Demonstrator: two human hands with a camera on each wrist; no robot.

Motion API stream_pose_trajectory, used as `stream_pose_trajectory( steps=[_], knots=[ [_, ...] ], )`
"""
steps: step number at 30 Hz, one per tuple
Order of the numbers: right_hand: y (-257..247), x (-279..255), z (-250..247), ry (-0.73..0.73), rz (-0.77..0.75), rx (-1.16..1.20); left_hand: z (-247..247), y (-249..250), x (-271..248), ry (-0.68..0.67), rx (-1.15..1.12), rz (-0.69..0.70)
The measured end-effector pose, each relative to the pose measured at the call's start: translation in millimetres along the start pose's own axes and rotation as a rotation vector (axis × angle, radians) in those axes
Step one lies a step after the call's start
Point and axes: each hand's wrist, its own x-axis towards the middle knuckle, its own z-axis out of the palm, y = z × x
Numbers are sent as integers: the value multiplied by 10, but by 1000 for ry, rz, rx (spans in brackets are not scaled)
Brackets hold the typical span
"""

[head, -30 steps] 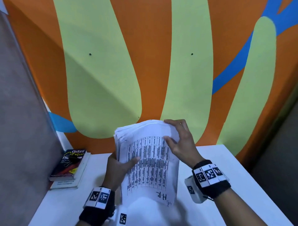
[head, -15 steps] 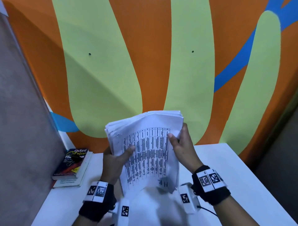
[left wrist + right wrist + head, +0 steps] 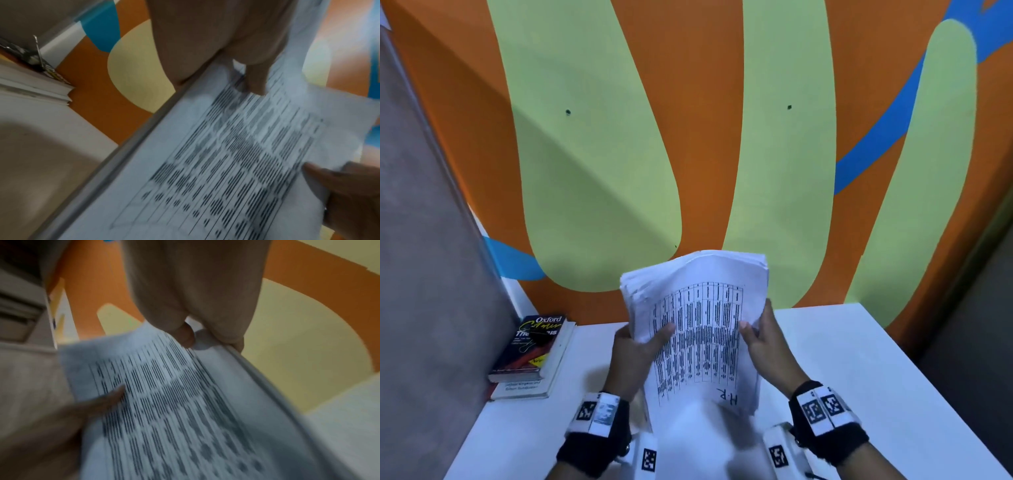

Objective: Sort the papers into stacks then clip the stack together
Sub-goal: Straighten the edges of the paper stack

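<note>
A thick stack of white papers [image 3: 702, 329] stands upright above the white table [image 3: 876, 377], its front sheet printed with a table and marked "H.R". My left hand [image 3: 640, 342] grips the stack's left edge, thumb on the front sheet. My right hand [image 3: 760, 329] grips the right edge, thumb on the front and fingers behind. Both wrist views are blurred: the left wrist view shows the papers [image 3: 236, 162] under my left hand [image 3: 252, 78], the right wrist view shows the papers [image 3: 174, 402] under my right hand [image 3: 191, 337]. A black binder clip [image 3: 542, 337] lies on the books.
Two stacked books [image 3: 534, 349], the upper one an Oxford thesaurus, sit at the table's back left by a grey wall panel [image 3: 424, 274]. An orange, green and blue painted wall [image 3: 705, 137] rises right behind the table. The table's right edge borders a dark gap [image 3: 976, 329].
The stack has risen and tilted more upright. My right hand slid from the stack's top corner down to its right edge. The left hand kept its grip.
</note>
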Motion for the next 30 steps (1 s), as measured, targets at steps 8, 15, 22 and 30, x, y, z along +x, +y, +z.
stream_pose_trajectory(
  steps=[8, 15, 22, 30],
  knots=[
    [-797, 58, -456, 377, -538, -537, 138, 349, 101, -91, 223, 81],
    [-1408, 396, -579, -152, -399, -576, 335, 562, 209, -315, 406, 262],
    [-722, 355, -1104, 165, -277, 75, -466, 173, 286, 153, 394, 190],
    [-234, 275, -735, 329, -239, 217, -281, 139, 406, 61, 80, 36]
  ],
)
